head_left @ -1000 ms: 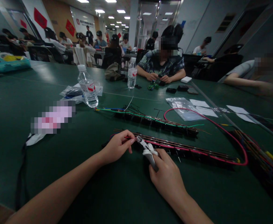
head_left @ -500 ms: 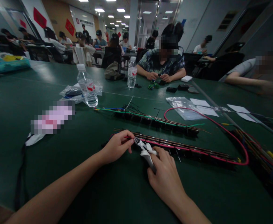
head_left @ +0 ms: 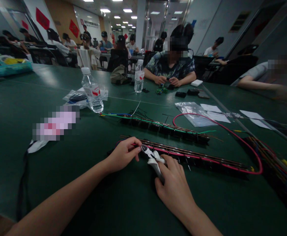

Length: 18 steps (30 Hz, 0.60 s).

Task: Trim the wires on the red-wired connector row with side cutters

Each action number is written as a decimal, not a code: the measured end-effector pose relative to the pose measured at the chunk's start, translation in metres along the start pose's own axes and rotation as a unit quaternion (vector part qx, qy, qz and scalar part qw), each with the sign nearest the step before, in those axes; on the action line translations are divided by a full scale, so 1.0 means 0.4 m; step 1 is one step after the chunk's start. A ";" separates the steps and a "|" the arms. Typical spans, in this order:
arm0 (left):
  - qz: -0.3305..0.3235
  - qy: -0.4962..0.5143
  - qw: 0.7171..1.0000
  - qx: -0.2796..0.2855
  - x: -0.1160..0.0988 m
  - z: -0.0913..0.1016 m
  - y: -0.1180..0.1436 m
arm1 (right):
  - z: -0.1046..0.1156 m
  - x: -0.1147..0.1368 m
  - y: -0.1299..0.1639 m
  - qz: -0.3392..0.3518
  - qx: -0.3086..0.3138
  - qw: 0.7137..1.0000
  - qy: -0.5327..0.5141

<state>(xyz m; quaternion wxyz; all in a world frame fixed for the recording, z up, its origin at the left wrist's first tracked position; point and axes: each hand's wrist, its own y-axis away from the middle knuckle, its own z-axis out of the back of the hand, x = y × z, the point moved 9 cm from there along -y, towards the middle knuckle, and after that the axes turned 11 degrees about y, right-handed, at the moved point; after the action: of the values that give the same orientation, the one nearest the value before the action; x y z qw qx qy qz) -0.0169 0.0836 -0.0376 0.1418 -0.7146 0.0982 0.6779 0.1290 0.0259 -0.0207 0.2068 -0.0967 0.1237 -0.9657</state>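
My right hand point(head_left: 174, 183) is wrapped round the handles of white-and-grey pliers point(head_left: 155, 160), whose metal tips point up and left. My left hand point(head_left: 124, 154) has thumb and forefinger pinched at those tips, on what looks like the red wire point(head_left: 195, 157); the exact pinch point is partly hidden. That wire runs along a long black strip point(head_left: 222, 165) with copper-coloured rods, bound by several ties. Beyond it lies a similar strip point(head_left: 163, 127) carrying a green wire point(head_left: 195, 132). At the strip's right end the red wire loops back toward the far strip.
Two water bottles point(head_left: 93, 93) point(head_left: 139, 78) stand beyond the strips. A clear plastic bag point(head_left: 195, 114) and paper slips point(head_left: 211, 107) lie behind. More wired strips point(head_left: 276, 164) are at the right. Across the green table point(head_left: 72, 183) a person point(head_left: 170, 68) handles small parts.
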 end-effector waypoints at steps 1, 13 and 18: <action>0.001 -0.001 1.000 0.001 0.001 0.000 0.000 | 0.000 0.000 0.000 0.001 0.000 1.000 -0.002; -0.001 -0.004 1.000 0.001 0.000 0.000 0.000 | -0.009 0.000 -0.001 0.008 0.007 1.000 -0.002; 0.000 -0.008 1.000 0.002 0.003 0.001 0.000 | -0.009 -0.001 -0.003 0.012 0.004 1.000 0.003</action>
<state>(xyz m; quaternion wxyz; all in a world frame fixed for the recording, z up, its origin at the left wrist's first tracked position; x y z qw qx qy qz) -0.0173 0.0838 -0.0388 0.1441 -0.7086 0.0989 0.6836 0.1280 0.0278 -0.0238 0.2185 -0.0910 0.1220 -0.9639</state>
